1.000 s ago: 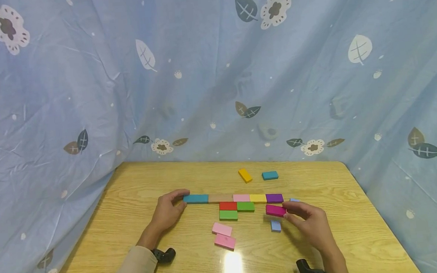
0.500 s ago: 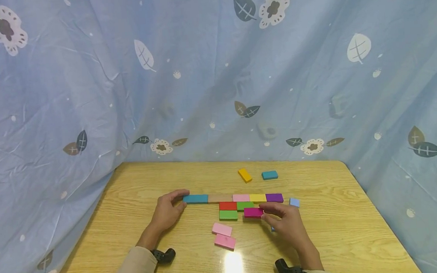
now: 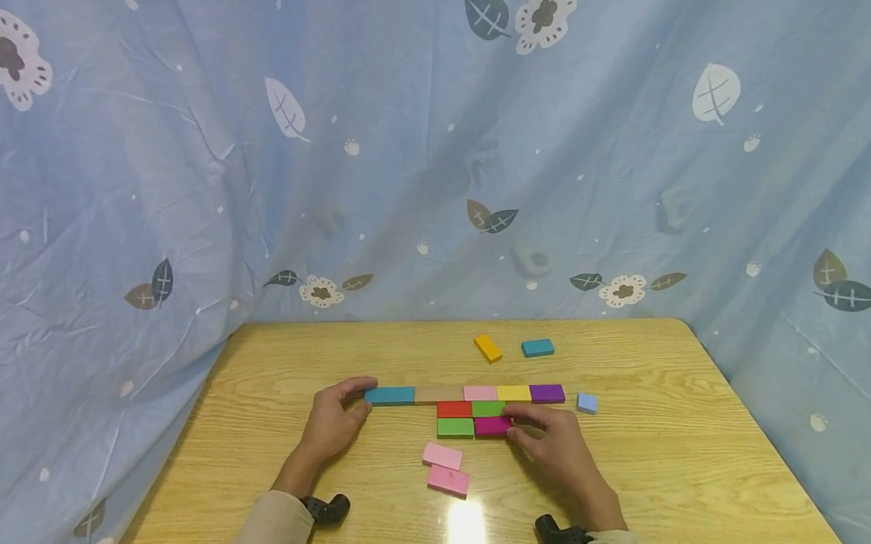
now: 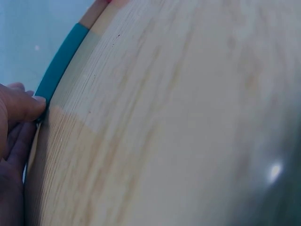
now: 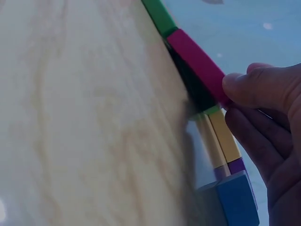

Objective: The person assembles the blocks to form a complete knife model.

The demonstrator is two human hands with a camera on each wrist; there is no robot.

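Note:
My left hand [image 3: 332, 420] grips the left end of a long blue block [image 3: 391, 396], thumb in front and fingers behind. That block starts a row that runs right through a wood-coloured block [image 3: 439, 395], a pink block [image 3: 480, 393], a yellow block [image 3: 514, 394] and a purple block [image 3: 547, 393]. Below the row lie a red block [image 3: 455, 409], a green block [image 3: 487, 409] and a light green block [image 3: 455, 427]. My right hand [image 3: 558, 443] pinches a magenta block [image 5: 200, 63] by its right end, with its other end right at the light green block; dark shadow shows under it.
Two loose pink blocks, one paler [image 3: 442, 455] and one deeper [image 3: 448, 481], lie nearer me. An orange block [image 3: 488, 348] and a short blue block [image 3: 537, 347] lie behind the row. A small light blue block [image 3: 587, 402] sits to the right. A patterned curtain [image 3: 397, 141] hangs behind the table.
My right hand has carried the magenta block left, from below the purple block to beside the light green one. It now hides a second small light blue block. My left hand stays put.

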